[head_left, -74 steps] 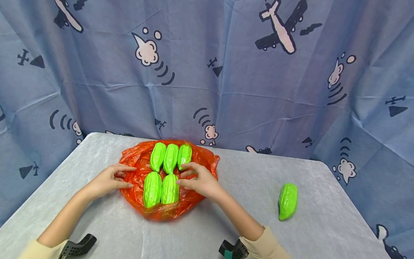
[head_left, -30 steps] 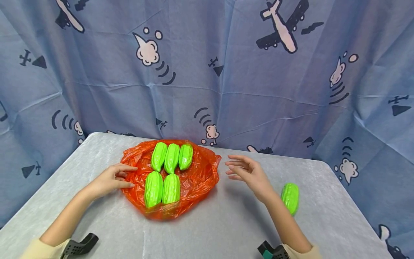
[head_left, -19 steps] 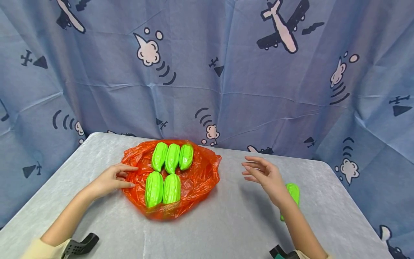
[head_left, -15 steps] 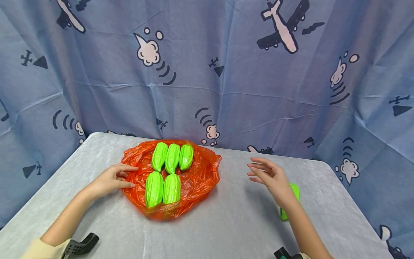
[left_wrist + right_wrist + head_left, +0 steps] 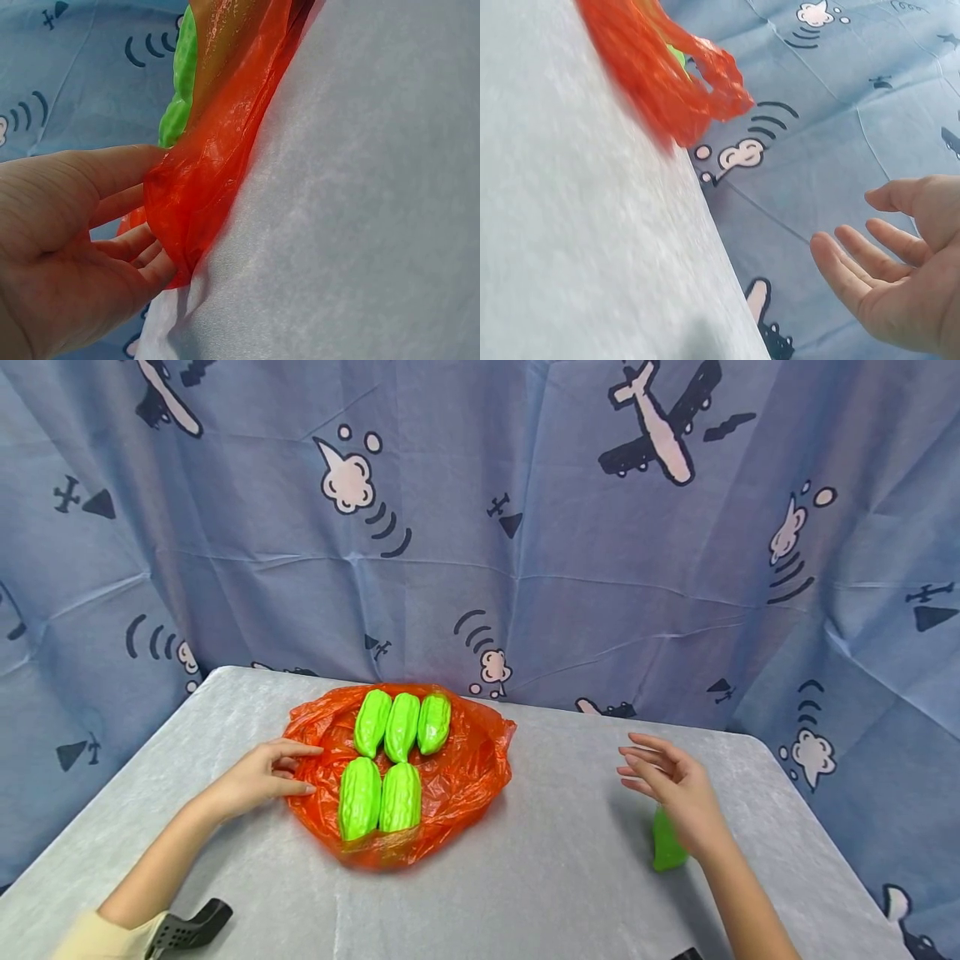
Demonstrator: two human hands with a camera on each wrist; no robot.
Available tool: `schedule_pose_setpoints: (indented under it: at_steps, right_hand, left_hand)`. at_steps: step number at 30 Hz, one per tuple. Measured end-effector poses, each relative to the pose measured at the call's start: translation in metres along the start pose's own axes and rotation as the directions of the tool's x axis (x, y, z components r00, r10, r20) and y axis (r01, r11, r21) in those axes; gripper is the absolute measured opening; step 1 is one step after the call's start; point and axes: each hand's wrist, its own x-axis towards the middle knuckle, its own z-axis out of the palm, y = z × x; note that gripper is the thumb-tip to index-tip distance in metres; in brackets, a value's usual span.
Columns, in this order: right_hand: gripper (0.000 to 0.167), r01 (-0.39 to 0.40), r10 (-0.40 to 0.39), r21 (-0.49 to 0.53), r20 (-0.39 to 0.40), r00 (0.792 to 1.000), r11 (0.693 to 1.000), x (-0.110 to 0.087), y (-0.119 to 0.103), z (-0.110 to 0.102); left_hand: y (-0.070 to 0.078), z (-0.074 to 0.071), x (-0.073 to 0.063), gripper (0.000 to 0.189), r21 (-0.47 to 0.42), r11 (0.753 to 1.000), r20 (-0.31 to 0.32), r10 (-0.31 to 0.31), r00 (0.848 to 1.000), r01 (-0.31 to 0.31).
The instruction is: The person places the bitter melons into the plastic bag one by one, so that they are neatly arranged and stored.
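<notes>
A red plastic bag (image 5: pixel 465 777) lies spread on the table with several bright green bitter melons (image 5: pixel 400 797) on it, in two rows. My left hand (image 5: pixel 258 781) holds the bag's left edge; in the left wrist view its thumb and fingertips are at the red film (image 5: pixel 206 187). My right hand (image 5: pixel 678 789) is off to the right, above a lone bitter melon (image 5: pixel 666 843) on the table, and partly hides it. The right hand's fingers are loosely bent with nothing between them, as the right wrist view also shows (image 5: pixel 900 270).
The table (image 5: pixel 555 860) has a pale grey cloth cover. Behind it hangs a blue curtain (image 5: pixel 450 527) printed with planes and clouds. Black wrist-worn devices sit at the left wrist (image 5: pixel 191 929) and at the bottom edge near the right forearm.
My right hand has moved from over the melons on the bag to the right, across the table, to the lone bitter melon. The left hand and the bag look unmoved.
</notes>
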Motion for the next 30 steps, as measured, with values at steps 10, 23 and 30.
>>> schedule_pose_setpoints:
  at_steps: [10,23,30]
  right_hand:
    - [0.028,-0.048,0.047,-0.01,-0.079,0.996,0.999,-0.007,0.007,-0.026]
    - [0.057,-0.125,0.056,-0.378,-0.187,0.981,0.917,-0.011,0.016,-0.04]
    - [0.059,-0.253,0.137,-0.453,-0.274,0.952,0.855,-0.01,0.017,-0.044]
  left_hand:
    - [0.0,0.0,0.0,0.052,0.011,1.0,0.001,-0.005,1.0,0.005]
    - [0.002,0.0,0.001,0.051,0.011,1.0,0.001,-0.009,1.0,0.008]
    - [0.001,0.0,0.0,0.05,0.008,1.0,0.0,0.006,1.0,-0.006]
